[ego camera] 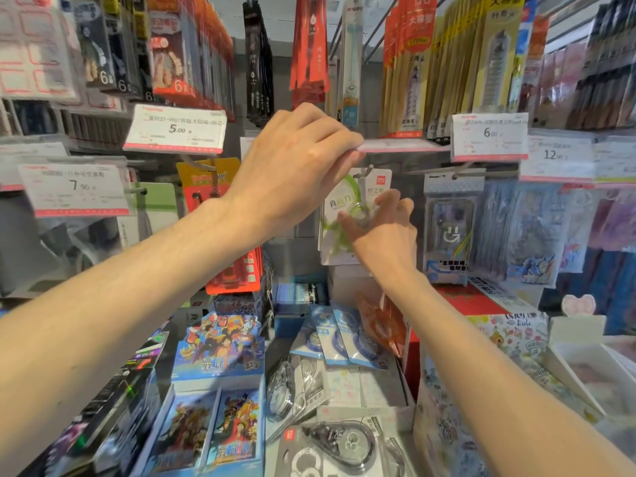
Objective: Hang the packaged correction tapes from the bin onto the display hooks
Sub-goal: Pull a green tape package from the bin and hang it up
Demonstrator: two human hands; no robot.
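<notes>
- the left hand (296, 163) reaches up across the middle of the view, its fingers (344, 146) pinched narrow on the edge of a pink-trimmed price tag (395, 145), which is tipped up nearly flat.
- the right hand (382, 225) is lower, just under that tag, its fingers (395, 201) holding a green-and-white correction tape pack (339, 215) against the display.
- the top of that pack is at a grey metal hook (366, 172); whether the hole is already over the hook is hard to tell because of blur.
- just to the right hangs another pack (449, 228) with a smiling face on it, on its own hook.
- below, a white bin (406, 407) holds more packaged correction tapes: blue-and-white ones (340, 342) leaning at the back, and grey ones (296, 383) lying lower and to the left.
- one larger dark correction tape (340, 442) lies in front of the bin, at the bottom edge of the view.
- to the left of the bin stand boxes of cartoon cards (220, 346).
- other price tags show 5.00 (175, 129), 7.90 (75, 187) and 6.00 (488, 136).
</notes>
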